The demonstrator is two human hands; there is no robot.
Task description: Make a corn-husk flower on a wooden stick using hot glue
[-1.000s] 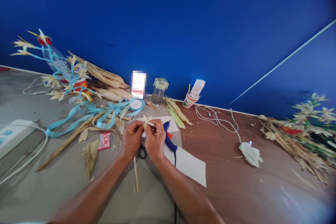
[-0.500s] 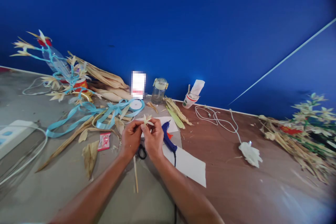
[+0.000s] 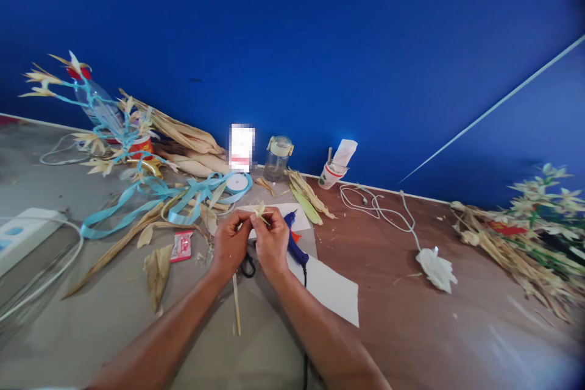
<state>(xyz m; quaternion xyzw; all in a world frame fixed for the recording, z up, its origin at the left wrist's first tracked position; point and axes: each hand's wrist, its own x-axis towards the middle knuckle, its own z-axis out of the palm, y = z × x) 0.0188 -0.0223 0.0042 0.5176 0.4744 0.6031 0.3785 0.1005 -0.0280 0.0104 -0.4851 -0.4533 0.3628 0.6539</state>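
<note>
Between my two hands is a small pale flower of corn husk [image 3: 259, 209], its petals showing above the fingertips. My left hand [image 3: 232, 237] is closed, thumb and fingers pinched at the flower's left side. My right hand [image 3: 271, 236] pinches it from the other side, and its thumb hides the flower's lower part. Just right of the right hand, a blue glue gun [image 3: 297, 246] lies on white paper [image 3: 333, 290]. Below the hands are a black cable loop [image 3: 248, 265] and a thin wooden stick [image 3: 236, 311].
Light-blue ribbon [image 3: 109, 226] and dried husks [image 3: 158, 274] spread leftward, near a red packet [image 3: 181, 246]. Behind stand a lidded jar [image 3: 276, 161] and a paper cup [image 3: 329, 177]. Husk flowers on blue stems [image 3: 98, 128] stand far left; a power strip [image 3: 27, 234] lies at the left edge.
Both hands have shifted slightly, the fingertips drawing closer around the flower. Its petals now look turned and more covered by the fingers. Everything else stays in place.
</note>
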